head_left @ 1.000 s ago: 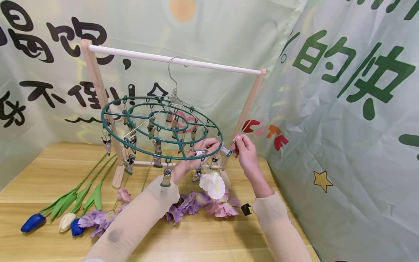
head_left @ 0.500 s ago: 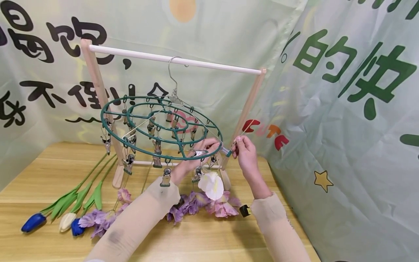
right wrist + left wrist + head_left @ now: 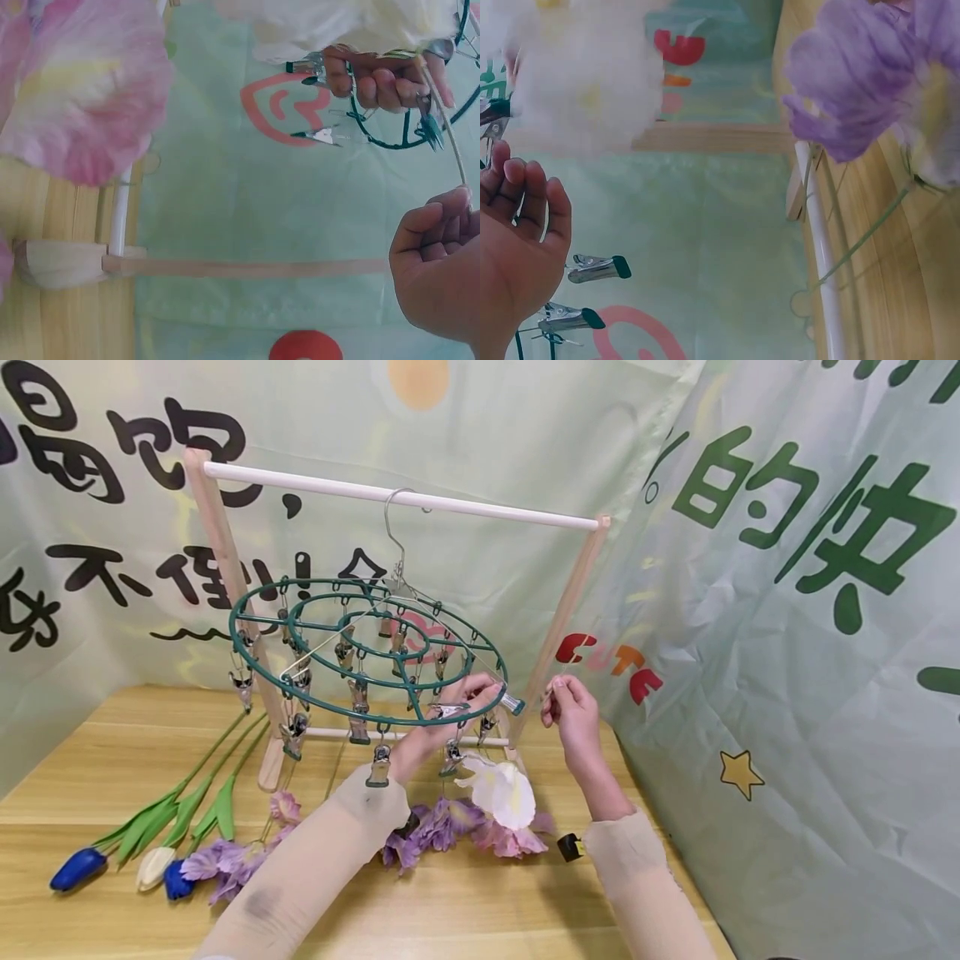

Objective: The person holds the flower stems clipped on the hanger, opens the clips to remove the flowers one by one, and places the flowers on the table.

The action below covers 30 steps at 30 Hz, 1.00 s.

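Observation:
My left hand (image 3: 480, 689) reaches under the right side of a green round clip hanger (image 3: 405, 721) and pinches a metal clip (image 3: 512, 702) that sticks out sideways at the rim. To its right, my right hand (image 3: 573, 710) pinches the thin stem (image 3: 450, 131) of a white artificial flower (image 3: 506, 792). A gap lies between the right fingertips and the held clip in the head view. The flower head hangs below the hanger, and its blurred petals fill the upper left of the left wrist view. Other clips, such as a low front one (image 3: 378, 766), hang free.
The hanger hooks over the white bar (image 3: 495, 508) of a wooden stand. Purple flowers (image 3: 442, 822) and pink flowers (image 3: 510, 839) are below. Blue tulips (image 3: 78, 868) and a white tulip (image 3: 155, 868) lie left on the wooden table (image 3: 420, 910). A printed cloth (image 3: 787, 710) rises at right.
My right hand has moved right and slightly down, away from the held clip, and the white flower has shifted right with it. The hanger has shifted very slightly left. My left hand keeps its pinch.

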{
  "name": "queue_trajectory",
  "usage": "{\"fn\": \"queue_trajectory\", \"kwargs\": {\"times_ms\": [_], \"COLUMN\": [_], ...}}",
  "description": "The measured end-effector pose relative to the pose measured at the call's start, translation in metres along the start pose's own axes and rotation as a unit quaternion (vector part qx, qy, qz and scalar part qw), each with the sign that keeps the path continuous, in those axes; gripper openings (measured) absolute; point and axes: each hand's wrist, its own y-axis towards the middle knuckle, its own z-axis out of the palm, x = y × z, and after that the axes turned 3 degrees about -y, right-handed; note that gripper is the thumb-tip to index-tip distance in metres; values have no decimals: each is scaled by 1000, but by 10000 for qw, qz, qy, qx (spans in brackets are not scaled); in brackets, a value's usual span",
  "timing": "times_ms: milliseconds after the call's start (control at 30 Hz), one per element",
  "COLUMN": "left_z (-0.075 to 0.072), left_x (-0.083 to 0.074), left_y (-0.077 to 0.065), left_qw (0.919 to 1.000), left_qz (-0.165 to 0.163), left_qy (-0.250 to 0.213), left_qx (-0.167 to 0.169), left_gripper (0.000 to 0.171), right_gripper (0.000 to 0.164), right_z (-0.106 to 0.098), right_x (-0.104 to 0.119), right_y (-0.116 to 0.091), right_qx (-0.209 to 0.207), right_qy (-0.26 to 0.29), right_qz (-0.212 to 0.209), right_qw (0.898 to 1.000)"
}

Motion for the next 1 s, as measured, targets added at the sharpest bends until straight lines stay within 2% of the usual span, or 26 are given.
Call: {"fn": "queue_trajectory", "kwargs": {"times_ms": [33, 167, 333, 467, 600, 733, 867, 1000], "left_z": [1, -1, -4, -6, -6, -7, -8, -9], "left_x": [0, 3, 4, 5, 5, 4, 3, 3], "left_y": [7, 10, 8, 7, 8, 7, 7, 7], "left_qw": [9999, 9994, 9995, 9995, 9994, 9994, 9993, 9997], "left_qz": [95, 248, 260, 251, 281, 181, 73, 50], "left_qy": [136, 237, 164, 95, 65, 236, 332, 219], "left_qx": [-28, 0, 100, 174, 177, 153, 139, 139], "left_gripper": [25, 20, 20, 19, 19, 19, 20, 19], "right_gripper": [25, 26, 26, 28, 30, 30, 31, 32], "right_z": [-3, -18, -40, -57, -73, -87, -97, -101], "right_x": [0, 2, 0, -9, -25, -44, -65, -85], "right_y": [0, 0, 2, 5, 8, 10, 12, 13], "right_qx": [3, 60, 352, 745, 1143, 1602, 1978, 2102], "right_qy": [10, -93, -616, -1151, -1695, -2198, -2477, -2622], "right_qz": [5, 58, 339, 623, 914, 1225, 1532, 1791], "right_qw": [10000, 9999, 9969, 9886, 9746, 9545, 9360, 9246]}}
